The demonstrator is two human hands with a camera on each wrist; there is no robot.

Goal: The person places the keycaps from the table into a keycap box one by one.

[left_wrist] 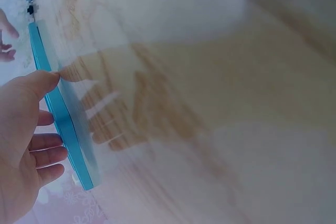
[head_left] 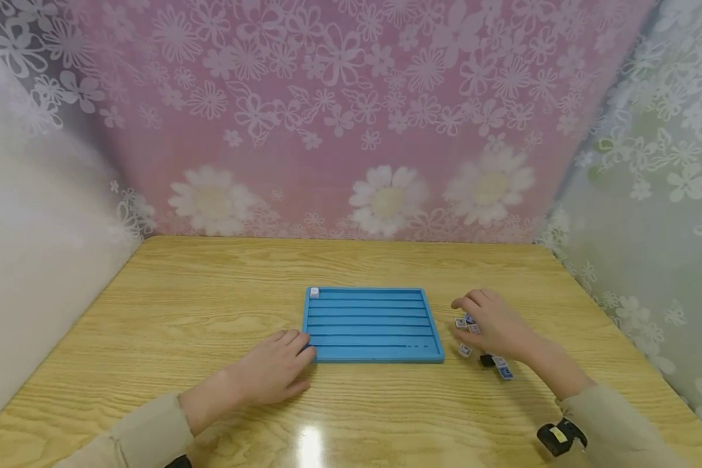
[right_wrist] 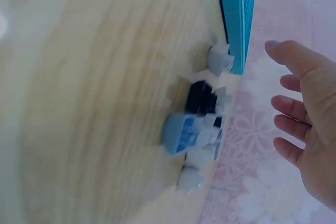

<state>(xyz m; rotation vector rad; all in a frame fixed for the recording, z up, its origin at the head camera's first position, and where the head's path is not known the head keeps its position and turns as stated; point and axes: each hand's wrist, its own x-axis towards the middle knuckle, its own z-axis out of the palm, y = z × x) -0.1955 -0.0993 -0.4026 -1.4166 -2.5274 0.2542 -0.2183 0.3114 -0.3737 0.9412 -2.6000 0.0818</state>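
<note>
Left hand (head_left: pixel 275 367) rests on blue tray (head_left: pixel 374 322); right hand (head_left: pixel 497 325) hovers over loose keycaps (head_left: pixel 474 329)

Head view: The one blue tray lies on the wooden table (head_left: pixel 210 279), between the two hands. The left hand's fingers, gently bent and close together, rest on its near left corner without clenching; the thumb sits apart, lower down. The right hand is just right of the tray, its fingers relaxed and bent downward, with a gap between thumb and forefinger. It visibly grasps nothing. Seven keycaps can be counted under and beside it: four white, two blue and one black; the hand may hide others. One more, a white keycap (head_left: pixel 314 293), sits in the tray's far left corner.

Left wrist view: The thumb tip lies against the tray's side and the other fingers are loosely bent, at least two tips meeting its edge beyond the corner. Part of the right hand shows at the picture's left border, near a small blurred cluster of keycaps.

Right wrist view: The thumb and four fingers are released and spread, with nothing between them. The keycaps, white, blue and black, overlap and blur too much to count here; one end of the tray is near them.
</note>
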